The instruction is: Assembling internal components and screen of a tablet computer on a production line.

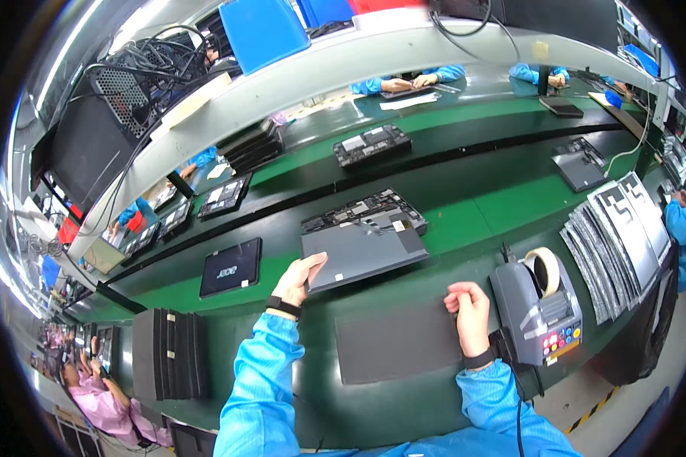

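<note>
While I watch from the head view, the left hand (297, 278) grips the near left corner of a flat dark grey rectangular cover panel (362, 253), thumb on top and fingers beneath. That panel lies tilted across an opened device chassis with exposed boards (362, 209) on the green conveyor belt (480, 202). The right hand (469, 312) is curled into a loose fist holding nothing, resting at the right edge of a dark grey rectangular work mat (396, 343). Just beside this hand stands a grey tape dispenser with a roll of pale tape (540, 305). I see a fanned stack of grey and white printed sheets (617, 240) further right. A black tablet-shaped slab (231, 266) lies left of the held panel, and upright black foam trays (169, 354) stand at the near left.
</note>
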### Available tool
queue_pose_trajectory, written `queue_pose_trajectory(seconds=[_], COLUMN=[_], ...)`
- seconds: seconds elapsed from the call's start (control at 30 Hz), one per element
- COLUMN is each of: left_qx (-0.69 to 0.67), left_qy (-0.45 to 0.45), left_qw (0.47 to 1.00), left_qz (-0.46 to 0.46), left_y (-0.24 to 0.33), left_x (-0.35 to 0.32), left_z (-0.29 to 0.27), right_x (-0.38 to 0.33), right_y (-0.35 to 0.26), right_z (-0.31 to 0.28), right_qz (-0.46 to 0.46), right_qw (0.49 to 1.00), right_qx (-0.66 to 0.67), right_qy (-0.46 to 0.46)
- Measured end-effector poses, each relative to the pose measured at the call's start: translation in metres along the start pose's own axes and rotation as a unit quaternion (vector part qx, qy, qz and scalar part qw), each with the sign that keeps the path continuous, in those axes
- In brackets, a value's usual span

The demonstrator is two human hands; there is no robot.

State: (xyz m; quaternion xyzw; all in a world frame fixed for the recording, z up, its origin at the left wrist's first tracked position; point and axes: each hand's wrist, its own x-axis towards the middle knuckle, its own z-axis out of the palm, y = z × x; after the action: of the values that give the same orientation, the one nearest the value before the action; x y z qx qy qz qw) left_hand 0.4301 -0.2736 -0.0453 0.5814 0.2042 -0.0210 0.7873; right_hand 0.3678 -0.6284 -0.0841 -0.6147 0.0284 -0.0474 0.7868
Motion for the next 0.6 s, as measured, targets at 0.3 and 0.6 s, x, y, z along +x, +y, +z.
queue_pose_trajectory(seconds=[0.3,0.6], left_qx=[0.007,0.180], left_qy=[0.023,0.113], left_qw=[0.998,0.977], left_qz=[-0.054,0.029], left_y=[-0.067,-0.095], left_x=[-0.198,-0.265], left_z=[-0.002,-0.003], right_x=[-0.061,-0.102], right_y=[-0.046,-0.019], right_z=[-0.009,-0.011], right_qz=[0.127,0.148], right_qw=[0.985,0.975], right_qx=[0.017,-0.017], right_qy=[-0.118,-0.163])
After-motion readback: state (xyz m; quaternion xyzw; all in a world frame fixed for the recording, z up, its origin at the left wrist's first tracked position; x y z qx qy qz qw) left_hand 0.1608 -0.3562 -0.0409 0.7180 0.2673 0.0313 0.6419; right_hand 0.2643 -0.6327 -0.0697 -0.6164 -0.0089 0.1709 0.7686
